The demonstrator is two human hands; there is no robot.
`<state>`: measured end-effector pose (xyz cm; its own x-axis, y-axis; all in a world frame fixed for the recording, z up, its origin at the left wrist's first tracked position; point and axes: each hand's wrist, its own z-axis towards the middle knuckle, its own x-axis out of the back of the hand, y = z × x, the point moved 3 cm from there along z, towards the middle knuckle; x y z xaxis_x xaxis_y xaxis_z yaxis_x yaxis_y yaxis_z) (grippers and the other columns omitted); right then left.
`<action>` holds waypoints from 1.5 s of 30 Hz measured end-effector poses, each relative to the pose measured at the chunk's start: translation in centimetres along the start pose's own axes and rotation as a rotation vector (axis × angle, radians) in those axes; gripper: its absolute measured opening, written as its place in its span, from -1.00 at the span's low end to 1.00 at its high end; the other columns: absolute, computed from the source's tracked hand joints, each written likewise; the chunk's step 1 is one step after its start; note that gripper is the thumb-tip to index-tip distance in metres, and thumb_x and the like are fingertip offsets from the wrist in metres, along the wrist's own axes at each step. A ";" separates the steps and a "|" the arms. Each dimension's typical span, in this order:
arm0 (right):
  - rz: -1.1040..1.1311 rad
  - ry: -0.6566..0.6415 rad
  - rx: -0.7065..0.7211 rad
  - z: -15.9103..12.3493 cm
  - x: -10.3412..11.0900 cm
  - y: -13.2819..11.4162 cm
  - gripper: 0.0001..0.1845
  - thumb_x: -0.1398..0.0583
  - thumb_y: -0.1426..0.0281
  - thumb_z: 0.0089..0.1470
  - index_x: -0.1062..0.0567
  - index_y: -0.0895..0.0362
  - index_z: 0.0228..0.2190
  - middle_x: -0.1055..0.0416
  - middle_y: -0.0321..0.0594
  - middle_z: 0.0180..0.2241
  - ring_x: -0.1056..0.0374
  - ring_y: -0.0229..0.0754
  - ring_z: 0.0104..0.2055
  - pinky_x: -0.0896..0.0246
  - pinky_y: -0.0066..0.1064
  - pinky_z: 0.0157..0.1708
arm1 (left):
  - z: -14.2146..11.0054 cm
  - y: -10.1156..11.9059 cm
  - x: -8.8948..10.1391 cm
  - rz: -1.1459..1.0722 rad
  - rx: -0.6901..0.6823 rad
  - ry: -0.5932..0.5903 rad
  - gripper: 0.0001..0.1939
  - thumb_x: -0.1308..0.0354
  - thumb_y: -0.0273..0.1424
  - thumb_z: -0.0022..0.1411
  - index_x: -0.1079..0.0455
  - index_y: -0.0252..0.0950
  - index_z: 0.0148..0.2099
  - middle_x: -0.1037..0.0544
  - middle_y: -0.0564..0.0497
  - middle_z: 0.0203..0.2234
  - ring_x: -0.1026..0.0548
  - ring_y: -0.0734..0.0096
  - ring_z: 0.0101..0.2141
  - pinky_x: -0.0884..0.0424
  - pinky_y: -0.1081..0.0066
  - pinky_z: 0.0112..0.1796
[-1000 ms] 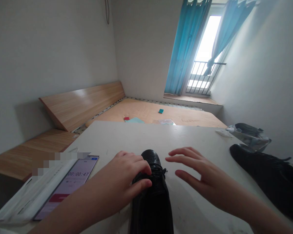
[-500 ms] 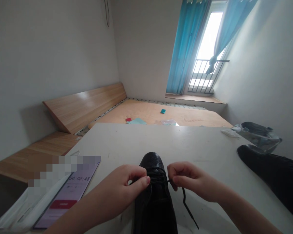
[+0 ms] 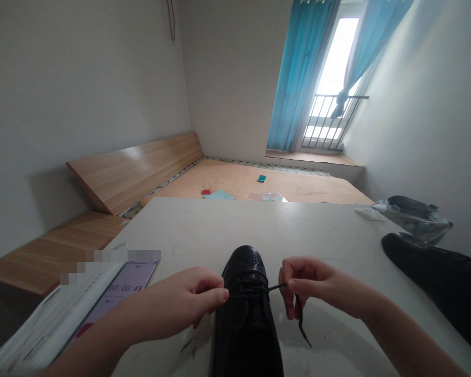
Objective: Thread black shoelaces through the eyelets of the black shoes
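Note:
A black leather lace-up shoe (image 3: 245, 314) stands on the white table in front of me, toe pointing away. My right hand (image 3: 304, 285), off the shoe's right side, pinches a black shoelace (image 3: 277, 287). That lace runs taut from the eyelets to my fingers, and its loose end hangs below them. On the left side, my left hand (image 3: 210, 296) is closed, thumb against forefinger, right at the lacing. A lace seems to lead into its grip, mostly hidden by the fingers.
A phone (image 3: 118, 293) showing a timer lies on the white table (image 3: 204, 225) at left, beside a white plastic packet (image 3: 63, 314). Another black shoe (image 3: 432, 283) sits at right, near a grey bag (image 3: 419, 217). Beyond stands a bed (image 3: 298, 186) with small items on it.
Both hands have moved apart: the left a little leftward, the right a little rightward. A longer stretch of lace now shows between the shoe and my right hand.

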<state>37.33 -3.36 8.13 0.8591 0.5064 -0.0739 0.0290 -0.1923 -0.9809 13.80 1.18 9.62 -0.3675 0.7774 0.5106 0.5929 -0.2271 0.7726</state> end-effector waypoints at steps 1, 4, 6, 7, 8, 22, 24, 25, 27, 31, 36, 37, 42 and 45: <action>0.035 0.015 0.000 0.0 -0.2 0.0 -0.73 -0.20 0.26 0.12 -0.31 0.18 -0.46 -0.43 -0.23 -0.46 -0.45 -0.25 -0.41 -0.29 -0.45 -0.43 | 0.2 0.0 0.0 -0.016 -0.002 0.011 -0.60 0.10 -0.08 0.27 -0.24 -0.27 -0.42 -0.25 0.13 -0.57 -0.30 0.45 -0.51 -0.21 0.48 -0.47; 0.196 0.038 0.024 0.3 -0.6 0.3 -0.78 -0.18 0.29 0.16 -0.29 0.15 -0.41 -0.37 -0.32 -0.51 -0.39 -0.33 -0.52 -0.28 -0.53 -0.53 | 0.6 0.3 0.0 0.056 -0.041 0.139 -0.61 0.17 -0.13 0.31 -0.26 -0.27 -0.41 -0.35 0.10 -0.51 -0.35 0.40 -0.44 -0.24 0.45 -0.38; 0.318 0.028 0.042 0.4 -0.8 0.4 -0.86 -0.18 0.31 0.16 -0.31 0.11 -0.30 -0.28 -0.40 -0.53 -0.27 -0.39 -0.61 -0.18 -0.60 -0.67 | 0.7 0.5 0.0 0.209 -0.060 0.241 -0.62 0.19 -0.20 0.33 -0.28 -0.27 -0.42 -0.43 0.05 -0.47 -0.38 0.35 -0.39 -0.23 0.41 -0.34; 0.358 0.023 0.045 0.4 -0.8 0.4 -0.85 -0.17 0.33 0.16 -0.31 0.07 -0.24 -0.25 -0.42 -0.53 -0.20 -0.42 -0.65 -0.07 -0.64 -0.73 | 0.8 0.6 0.0 0.289 -0.058 0.278 -0.62 0.20 -0.22 0.33 -0.29 -0.27 -0.42 -0.46 0.02 -0.46 -0.40 0.32 -0.39 -0.22 0.40 -0.34; 0.373 0.020 0.045 0.4 -0.7 0.4 -0.83 -0.17 0.35 0.16 -0.31 0.04 -0.19 -0.23 -0.43 -0.51 -0.13 -0.45 -0.68 0.06 -0.66 -0.77 | 0.9 0.7 0.0 0.355 -0.055 0.302 -0.62 0.20 -0.22 0.33 -0.29 -0.27 -0.42 -0.48 0.00 -0.47 -0.41 0.31 -0.40 -0.20 0.39 -0.36; -1.118 0.651 0.423 -0.2 -2.4 -1.8 -0.68 -0.06 0.38 0.20 -0.50 0.02 -0.06 -0.44 -0.11 -0.21 -0.37 -0.18 -0.32 -0.21 -0.35 -0.32 | 0.2 0.7 0.1 -0.038 -0.171 -0.044 -0.83 -0.16 -0.32 0.10 -0.57 -0.24 -0.33 -0.54 0.08 -0.51 -0.31 0.51 -0.52 -0.18 0.53 -0.48; -0.999 0.735 0.463 0.0 -2.9 -1.8 -0.71 -0.11 0.32 0.19 -0.53 0.05 -0.11 -0.45 -0.13 -0.30 -0.34 -0.20 -0.38 -0.21 -0.37 -0.36 | 0.6 1.1 -0.3 -0.260 -0.186 -0.032 -0.77 -0.18 -0.24 0.13 -0.57 -0.28 -0.31 -0.53 0.06 -0.50 -0.33 0.50 -0.48 -0.20 0.52 -0.44; -0.906 0.727 0.450 0.2 -3.1 -1.8 -0.74 -0.13 0.29 0.16 -0.57 0.07 -0.19 -0.44 -0.16 -0.38 -0.30 -0.22 -0.43 -0.19 -0.39 -0.41 | 0.8 1.1 -0.5 -0.347 -0.173 0.009 -0.71 -0.19 -0.18 0.13 -0.57 -0.29 -0.29 -0.50 0.06 -0.53 -0.31 0.51 -0.49 -0.19 0.52 -0.45; -0.682 0.625 0.388 0.7 -3.5 -1.8 -0.72 -0.18 0.21 0.10 -0.59 0.12 -0.42 -0.34 -0.25 -0.53 -0.19 -0.27 -0.52 -0.09 -0.43 -0.53 | 1.4 1.0 -0.9 -0.482 -0.116 0.094 -0.62 -0.20 -0.09 0.11 -0.57 -0.31 -0.24 -0.44 0.09 -0.59 -0.25 0.54 -0.54 -0.13 0.52 -0.52; -0.326 0.375 0.271 1.7 -4.0 -1.5 -0.57 -0.23 0.08 0.01 -0.50 0.19 -0.60 -0.14 -0.36 -0.64 -0.03 -0.33 -0.54 0.05 -0.47 -0.56 | 1.9 1.0 -1.6 -0.501 -0.202 0.247 -0.65 -0.22 -0.12 0.11 -0.56 -0.32 -0.24 -0.53 0.02 -0.49 -0.42 0.38 -0.39 -0.31 0.43 -0.34; -0.232 0.255 0.172 2.0 -4.1 -1.0 -0.57 -0.26 0.06 -0.04 -0.53 0.22 -0.53 -0.21 -0.33 -0.59 -0.05 -0.30 -0.48 0.01 -0.46 -0.49 | 1.5 2.1 -2.3 0.014 -0.365 0.416 -0.73 -0.06 -0.23 0.25 -0.53 -0.26 -0.26 -0.52 0.01 -0.47 -0.41 0.40 -0.45 -0.28 0.44 -0.42; -0.219 0.249 0.158 2.0 -4.1 -1.0 -0.57 -0.27 0.07 -0.06 -0.54 0.23 -0.52 -0.24 -0.31 -0.57 -0.07 -0.29 -0.46 -0.01 -0.45 -0.47 | 1.4 2.4 -2.4 0.119 -0.380 0.441 -0.73 -0.03 -0.26 0.27 -0.52 -0.25 -0.28 -0.50 0.02 -0.50 -0.38 0.42 -0.48 -0.25 0.45 -0.45; -0.238 0.311 0.080 2.1 -4.4 -0.5 -0.63 -0.31 0.14 -0.10 -0.52 0.23 -0.56 -0.21 -0.34 -0.61 -0.03 -0.33 -0.50 0.03 -0.47 -0.50 | 1.3 2.9 -3.1 0.260 -0.426 0.542 -0.79 0.00 -0.39 0.25 -0.48 -0.23 -0.28 -0.49 0.04 -0.47 -0.40 0.42 -0.46 -0.26 0.48 -0.43; -0.224 0.359 0.060 2.2 -4.4 -0.1 -0.67 -0.31 0.20 -0.10 -0.47 0.23 -0.61 -0.15 -0.37 -0.62 0.02 -0.35 -0.52 0.09 -0.48 -0.52 | 1.5 2.7 -3.4 0.257 -0.439 0.586 -0.79 0.01 -0.42 0.25 -0.47 -0.23 -0.25 -0.48 0.04 -0.47 -0.40 0.43 -0.46 -0.26 0.48 -0.43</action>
<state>32.44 -3.66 8.20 0.9587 0.2032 0.1988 0.2141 -0.0563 -0.9752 17.72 -1.26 9.44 -0.6483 0.2592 0.7159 0.4178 -0.6649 0.6191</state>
